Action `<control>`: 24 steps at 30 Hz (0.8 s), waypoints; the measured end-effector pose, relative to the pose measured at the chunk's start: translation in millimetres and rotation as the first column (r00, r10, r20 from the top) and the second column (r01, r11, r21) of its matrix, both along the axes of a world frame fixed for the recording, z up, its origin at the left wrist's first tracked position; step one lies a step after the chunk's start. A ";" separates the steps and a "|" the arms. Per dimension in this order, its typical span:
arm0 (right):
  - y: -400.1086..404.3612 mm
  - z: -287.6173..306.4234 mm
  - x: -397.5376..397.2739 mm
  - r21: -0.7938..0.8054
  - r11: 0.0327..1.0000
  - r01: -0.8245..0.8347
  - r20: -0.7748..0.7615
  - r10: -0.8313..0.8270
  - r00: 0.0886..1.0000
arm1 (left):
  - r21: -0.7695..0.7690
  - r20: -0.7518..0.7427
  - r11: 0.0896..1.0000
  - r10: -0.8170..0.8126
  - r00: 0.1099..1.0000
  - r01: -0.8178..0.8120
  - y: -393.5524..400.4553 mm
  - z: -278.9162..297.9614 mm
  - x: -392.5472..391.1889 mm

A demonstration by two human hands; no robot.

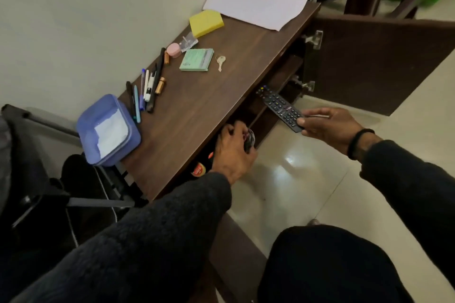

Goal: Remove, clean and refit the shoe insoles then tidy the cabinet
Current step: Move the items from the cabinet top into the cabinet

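- Reaching under the front edge of the cabinet (pixel 221 96), the left hand (pixel 234 152) grips a small round dark thing (pixel 250 141) in the opening; what it is I cannot tell.
- Right hand (pixel 330 126) pinches the near end of a black remote (pixel 279 109), whose far end points into the opening.
- Cabinet door (pixel 374 64) stands wide open over the tiled floor (pixel 295 179).
- Blue box (pixel 108 130) at the left end of the top overhangs the edge and holds white paper (pixel 112 131).
- Pens (pixel 145 91), a green pad (pixel 197 59), a key (pixel 220 62) and a yellow sponge (pixel 206 22) lie on top.
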State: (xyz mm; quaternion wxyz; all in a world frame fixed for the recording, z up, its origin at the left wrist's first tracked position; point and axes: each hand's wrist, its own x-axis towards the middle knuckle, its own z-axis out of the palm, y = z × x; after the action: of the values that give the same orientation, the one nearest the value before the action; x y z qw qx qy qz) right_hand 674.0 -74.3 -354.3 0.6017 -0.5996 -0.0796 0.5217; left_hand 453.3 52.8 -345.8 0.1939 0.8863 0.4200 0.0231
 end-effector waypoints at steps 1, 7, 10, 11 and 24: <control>11.6 -4.9 -4.9 0.003 1.000 -0.017 0.019 0.017 1.000 | 0.001 -0.008 0.999 0.052 0.999 -0.052 6.7 -4.7 2.9; 74.1 -25.5 -32.9 -0.032 0.997 -0.077 0.127 0.080 0.989 | -0.171 -0.078 0.940 0.286 0.955 -0.296 36.3 -29.5 3.0; 98.3 -34.3 -43.1 -0.071 0.992 -0.106 0.212 0.119 0.970 | -0.192 -0.101 0.922 0.323 0.941 -0.337 39.0 -35.9 -2.7; 105.1 -38.7 -46.7 -0.090 0.990 -0.106 0.236 0.124 0.964 | -0.190 -0.108 0.923 0.319 0.941 -0.335 40.1 -37.2 -3.3; 156.7 -63.3 -84.4 -0.318 0.947 0.038 0.561 0.156 0.813 | -0.118 -0.106 0.973 0.188 0.976 -0.200 15.6 -20.8 0.2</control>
State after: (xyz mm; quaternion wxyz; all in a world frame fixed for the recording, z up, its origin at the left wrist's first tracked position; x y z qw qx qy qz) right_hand 589.6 82.4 -417.6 0.4288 -0.8147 -0.1936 0.3390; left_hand 453.4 68.3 -366.6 0.2270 0.8268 0.5140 -0.0266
